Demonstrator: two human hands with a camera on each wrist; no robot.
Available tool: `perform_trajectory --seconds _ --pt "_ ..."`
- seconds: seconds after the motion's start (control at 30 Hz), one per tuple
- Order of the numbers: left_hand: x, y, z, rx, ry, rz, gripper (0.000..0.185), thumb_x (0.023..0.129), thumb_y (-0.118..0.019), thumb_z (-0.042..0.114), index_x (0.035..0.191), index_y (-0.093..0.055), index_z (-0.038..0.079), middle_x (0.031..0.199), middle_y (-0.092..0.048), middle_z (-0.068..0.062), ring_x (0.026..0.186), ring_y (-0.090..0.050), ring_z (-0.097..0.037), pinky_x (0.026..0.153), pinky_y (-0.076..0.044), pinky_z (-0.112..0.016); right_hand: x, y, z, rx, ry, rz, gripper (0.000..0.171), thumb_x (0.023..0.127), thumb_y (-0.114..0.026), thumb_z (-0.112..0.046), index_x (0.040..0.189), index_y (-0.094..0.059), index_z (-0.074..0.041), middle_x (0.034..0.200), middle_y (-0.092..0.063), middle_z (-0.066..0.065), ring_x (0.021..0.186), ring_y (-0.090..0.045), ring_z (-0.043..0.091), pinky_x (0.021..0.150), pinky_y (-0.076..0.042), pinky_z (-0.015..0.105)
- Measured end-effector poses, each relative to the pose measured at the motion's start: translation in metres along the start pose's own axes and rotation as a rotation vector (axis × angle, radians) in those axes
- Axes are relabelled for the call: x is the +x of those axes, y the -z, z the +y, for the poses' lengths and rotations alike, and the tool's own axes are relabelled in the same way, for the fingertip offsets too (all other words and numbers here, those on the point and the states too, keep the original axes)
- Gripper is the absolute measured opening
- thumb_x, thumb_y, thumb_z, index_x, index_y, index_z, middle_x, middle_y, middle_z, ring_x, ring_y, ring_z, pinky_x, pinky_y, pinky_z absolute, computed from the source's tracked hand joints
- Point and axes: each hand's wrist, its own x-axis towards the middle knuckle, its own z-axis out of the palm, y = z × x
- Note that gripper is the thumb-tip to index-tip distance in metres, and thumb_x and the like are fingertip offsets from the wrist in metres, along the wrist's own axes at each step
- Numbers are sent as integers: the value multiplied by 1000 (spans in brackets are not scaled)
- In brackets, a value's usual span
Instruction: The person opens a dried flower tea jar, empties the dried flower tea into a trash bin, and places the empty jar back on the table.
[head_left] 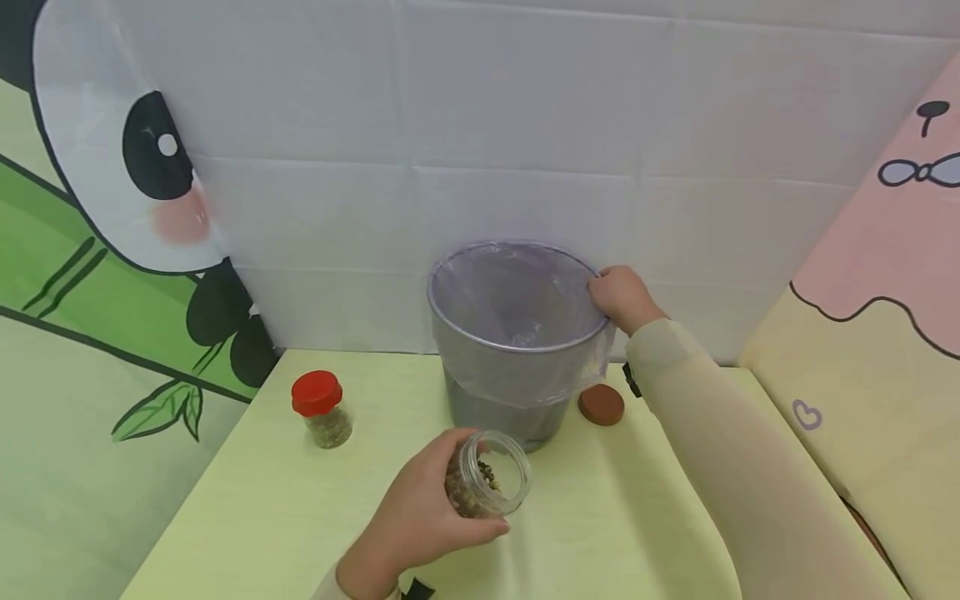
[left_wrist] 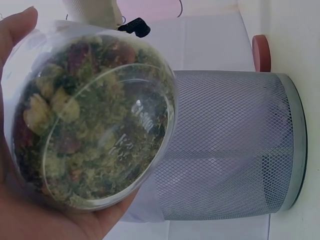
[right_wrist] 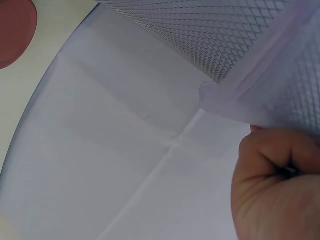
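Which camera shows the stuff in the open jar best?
The left wrist view: the jar looks big there, so its green and yellow bits show up close. The head view shows them smaller, partly hidden by the left hand. The right wrist view shows none of them.

No text can be read — pale marks [left_wrist: 142, 116] under the glass jar [left_wrist: 75, 135] are illegible.

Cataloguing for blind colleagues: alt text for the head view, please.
Left hand holds a tilted, open jar before a lined bin whose rim the right hand grips. A red-lidded jar stands left, a brown disc lies right.
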Motion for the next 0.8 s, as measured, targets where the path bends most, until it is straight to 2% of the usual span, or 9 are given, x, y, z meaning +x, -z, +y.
perform_trajectory --seconds 0.17,0.33,0.43,0.67,0.8 --pt "3 0 -4 15 24 54 87 60 -98 43 135 -55 29 117 -63 18 104 -63 -7 92 -54 -41 1 -1 0 -4 -3 -1 45 104 -39 -22 127 -60 10 129 -58 25 108 -55 35 99 -47 49" --pt "9 1 -11 23 55 100 87 61 -98 43 135 -57 25 115 -63 15 103 -63 -9 91 -54 -42 1 0 0 -63 18 18 37 103 -39 -22 109 -61 6 115 -60 23 100 -56 35 91 -48 46" --pt "14 4 -14 25 61 102 87 62 -98 42 136 -57 23 116 -64 13 103 -63 -11 91 -54 -44 1 0 0 -76 28 30 34 101 -39 -21 104 -61 5 112 -60 23 98 -55 35 89 -48 46" --pt "24 12 -23 23 89 74 89 65 -97 46 139 -53 25 119 -63 12 105 -62 -12 91 -53 -44 1 0 2 -58 9 36 45 102 -40 -23 124 -62 10 129 -59 27 108 -55 37 100 -46 50" --pt "25 21 -29 -7 76 46 89 67 -96 46 141 -51 26 120 -63 12 106 -62 -12 93 -52 -44 1 -2 2 -53 4 38 47 103 -39 -24 129 -60 10 132 -59 26 109 -55 37 100 -47 50"
